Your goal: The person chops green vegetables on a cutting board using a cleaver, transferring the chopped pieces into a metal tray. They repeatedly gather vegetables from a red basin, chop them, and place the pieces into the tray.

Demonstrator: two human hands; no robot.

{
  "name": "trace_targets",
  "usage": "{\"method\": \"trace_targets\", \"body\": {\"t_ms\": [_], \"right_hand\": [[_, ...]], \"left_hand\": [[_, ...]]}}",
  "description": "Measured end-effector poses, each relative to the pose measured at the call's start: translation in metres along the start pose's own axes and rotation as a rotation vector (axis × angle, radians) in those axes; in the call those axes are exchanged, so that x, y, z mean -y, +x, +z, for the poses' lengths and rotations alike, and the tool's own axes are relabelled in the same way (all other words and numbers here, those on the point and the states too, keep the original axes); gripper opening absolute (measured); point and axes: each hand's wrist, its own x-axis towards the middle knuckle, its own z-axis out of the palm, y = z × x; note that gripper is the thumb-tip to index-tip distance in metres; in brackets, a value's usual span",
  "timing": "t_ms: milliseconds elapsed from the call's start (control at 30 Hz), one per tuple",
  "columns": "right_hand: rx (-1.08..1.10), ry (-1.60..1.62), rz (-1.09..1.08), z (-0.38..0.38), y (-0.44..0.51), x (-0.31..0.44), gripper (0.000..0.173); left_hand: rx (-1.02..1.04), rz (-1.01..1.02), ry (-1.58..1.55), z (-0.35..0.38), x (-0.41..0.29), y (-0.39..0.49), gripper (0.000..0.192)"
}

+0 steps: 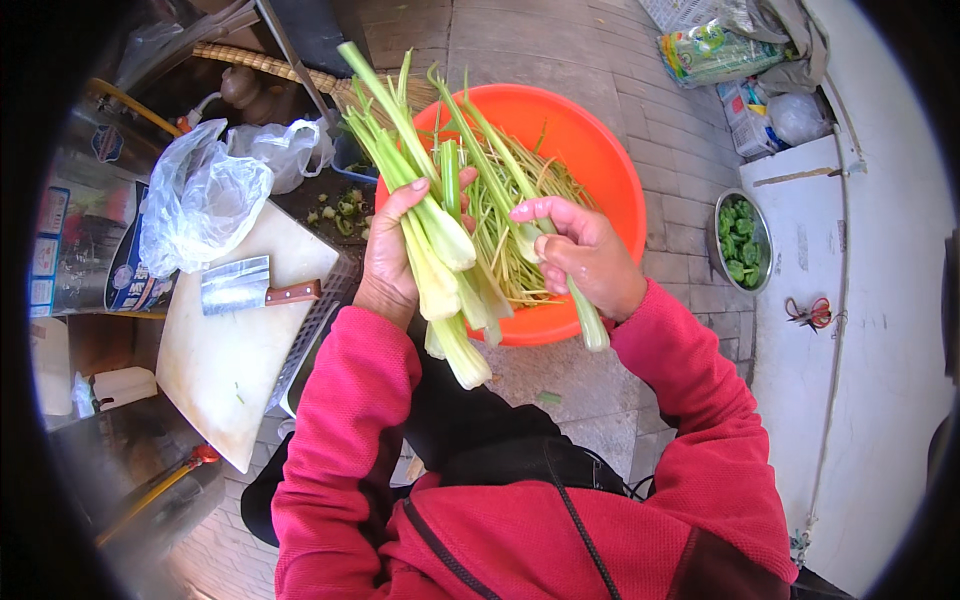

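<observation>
Several pale green celery stalks [431, 247] are bunched in my left hand [397, 247], their thick root ends pointing down towards my lap. My right hand [581, 251], just to the right of the bunch, pinches a separate couple of celery stalks [589, 319] between thumb and fingers. Both hands are above the near part of a round orange plastic basin [619, 172]. A heap of thin green stems [510, 240] lies in the basin, partly hidden by the hands and the bunch.
At left, a cleaver [236, 286] lies on a white cutting board [225, 352], beside clear plastic bags [206, 202]. Vegetable scraps [345, 210] lie beyond the board. At right are a metal bowl [714, 247] of green peppers [739, 244] and red-handled scissors [817, 313] on a white surface [787, 375].
</observation>
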Motion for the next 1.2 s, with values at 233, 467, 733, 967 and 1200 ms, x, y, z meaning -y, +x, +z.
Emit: {"method": "trace_targets", "body": {"t_ms": [233,467,733,967,1200], "right_hand": [[0.150,-0.078,-0.024,0.004,0.003,-0.008,0.035],[0.255,-0.312,-0.125,0.007,0.008,-0.012,0.042],[0.074,-0.314,-0.264,-0.004,0.022,0.007,0.057],[0.017,-0.809,-0.600,0.020,0.061,-0.009,0.050],[0.226,-0.946,-0.691,0.008,0.070,0.003,0.034]], "left_hand": [[-0.096,0.000,-0.039,-0.009,0.001,0.010,0.043],[-0.128,0.014,0.014,-0.010,0.002,0.010,0.042],[-0.063,-0.010,-0.003,-0.010,0.000,0.008,0.038],[0.122,0.106,-0.018,-0.004,-0.004,0.005,0.043],[-0.042,0.188,-0.011,-0.006,-0.014,0.006,0.038]]}}
